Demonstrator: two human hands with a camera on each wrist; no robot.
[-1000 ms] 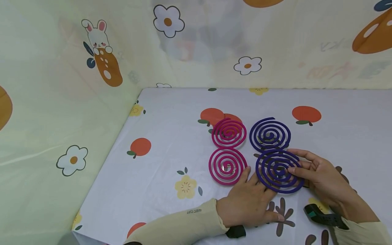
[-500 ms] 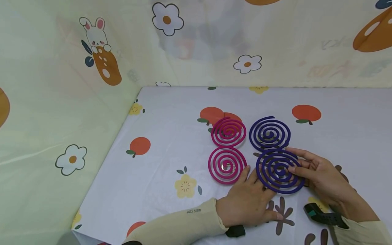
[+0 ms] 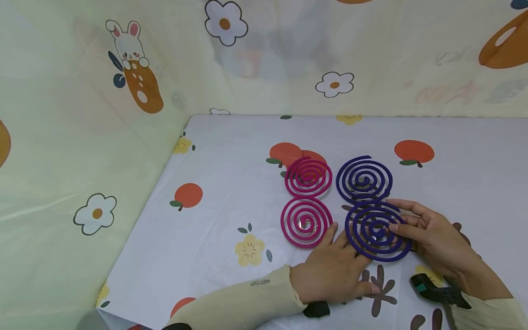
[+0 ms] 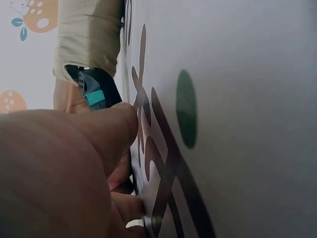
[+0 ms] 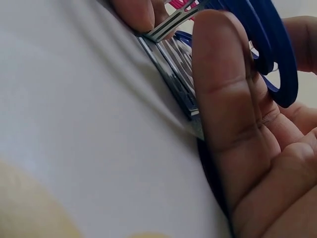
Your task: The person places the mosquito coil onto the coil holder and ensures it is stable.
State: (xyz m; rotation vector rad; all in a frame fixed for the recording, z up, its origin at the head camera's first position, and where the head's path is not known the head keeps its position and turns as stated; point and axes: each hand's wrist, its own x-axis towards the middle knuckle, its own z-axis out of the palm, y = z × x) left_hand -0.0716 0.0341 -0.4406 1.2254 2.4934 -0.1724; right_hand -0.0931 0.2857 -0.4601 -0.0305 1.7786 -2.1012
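Two pink mosquito coils (image 3: 306,222) lie one behind the other. To their right is a far blue mosquito coil (image 3: 364,179), with a near blue mosquito coil (image 3: 377,250) overlapping its front edge. My right hand (image 3: 439,238) pinches the near blue coil at its right side, thumb on top and fingers beneath. Palm down on the cloth, my left hand (image 3: 330,270) has its fingertips reaching under that coil. In the right wrist view, a slotted metal stand (image 5: 171,22) sits below the blue coil, and a fingertip touches it. Left fingertips are partly hidden by the coil.
A white tablecloth (image 3: 214,183) printed with fruit and flowers covers the table. Cream patterned curtains (image 3: 272,59) rise at the back and left. Black straps (image 3: 437,291) sit at both wrists.
The near blue coil has shifted very slightly to the right in my right hand. My left hand stays in place; the head view has tilted a little.
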